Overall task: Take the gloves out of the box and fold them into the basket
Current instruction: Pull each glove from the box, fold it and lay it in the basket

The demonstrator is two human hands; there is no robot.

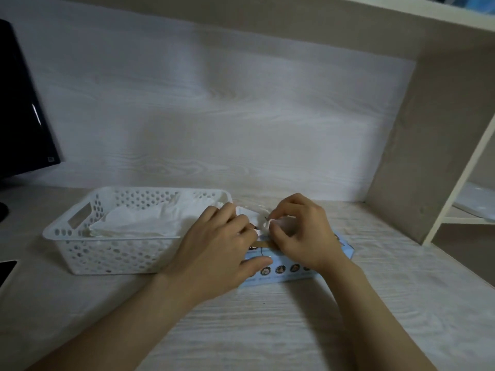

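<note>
Pinching a thin white plastic glove (261, 219) at lower centre, left hand (214, 245) and right hand (300, 236) appear to be pulling it from the flat light-blue cardboard box (284, 275) beneath them; next it needs folding and placing in the white perforated plastic basket (107, 254) at left.

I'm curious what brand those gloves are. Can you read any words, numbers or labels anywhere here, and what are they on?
No text here can be read.
Blue box: a row of round pictures and faint print, too blurred to read.
Monitor: a small square sticker at its lower corner, too small to read.
Basket: no lettering shows.
</note>
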